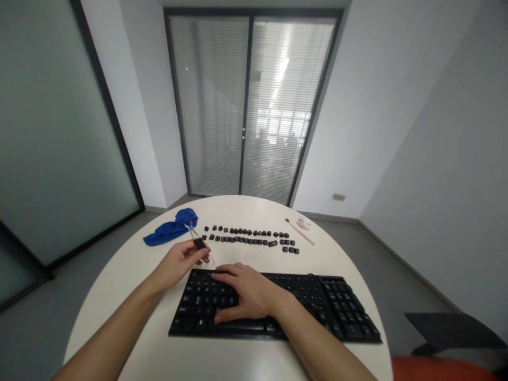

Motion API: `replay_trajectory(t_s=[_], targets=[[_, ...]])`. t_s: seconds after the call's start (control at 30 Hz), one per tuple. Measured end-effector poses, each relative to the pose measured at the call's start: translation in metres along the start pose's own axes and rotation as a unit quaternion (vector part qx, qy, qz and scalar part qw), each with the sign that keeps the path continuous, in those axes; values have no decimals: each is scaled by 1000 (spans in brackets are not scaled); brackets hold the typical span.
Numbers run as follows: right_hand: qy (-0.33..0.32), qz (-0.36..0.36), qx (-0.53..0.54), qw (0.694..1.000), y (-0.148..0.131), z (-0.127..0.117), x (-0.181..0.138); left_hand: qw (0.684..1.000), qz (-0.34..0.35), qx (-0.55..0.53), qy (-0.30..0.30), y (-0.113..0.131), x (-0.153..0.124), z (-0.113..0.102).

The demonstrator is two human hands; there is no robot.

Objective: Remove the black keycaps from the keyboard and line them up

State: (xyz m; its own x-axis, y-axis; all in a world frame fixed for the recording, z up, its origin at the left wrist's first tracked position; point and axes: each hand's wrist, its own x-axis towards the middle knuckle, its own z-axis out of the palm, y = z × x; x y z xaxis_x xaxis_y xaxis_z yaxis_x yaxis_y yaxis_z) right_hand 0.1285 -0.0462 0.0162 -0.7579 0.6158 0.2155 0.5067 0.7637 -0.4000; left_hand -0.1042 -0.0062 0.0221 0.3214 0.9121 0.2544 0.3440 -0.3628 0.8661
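Note:
A black keyboard (278, 328) lies on the round table in front of me, its upper rows bare of keycaps. My left hand (186, 259) is closed round a keycap puller (199, 243) with a black middle and thin wire loops at both ends, just above the keyboard's upper left corner. My right hand (248, 291) rests flat across the left half of the keyboard, fingers spread, covering some keys. Beyond the keyboard, removed black keycaps (246, 241) stand in rows, with a small group of keycaps (291, 250) at their right end.
A crumpled blue cloth (170, 230) lies at the table's left. On the right are a thin brush (300, 233) and a small whitish item (304, 223). The white round table (222, 360) ends near the keyboard's right side; a red and black chair (448, 344) stands beyond.

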Motion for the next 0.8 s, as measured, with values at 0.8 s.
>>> replay_trajectory(t_s=[0.8], targets=[[-88,98,55,990,13,-30,-12,986,-13,-1,-169,-11,-4,7]])
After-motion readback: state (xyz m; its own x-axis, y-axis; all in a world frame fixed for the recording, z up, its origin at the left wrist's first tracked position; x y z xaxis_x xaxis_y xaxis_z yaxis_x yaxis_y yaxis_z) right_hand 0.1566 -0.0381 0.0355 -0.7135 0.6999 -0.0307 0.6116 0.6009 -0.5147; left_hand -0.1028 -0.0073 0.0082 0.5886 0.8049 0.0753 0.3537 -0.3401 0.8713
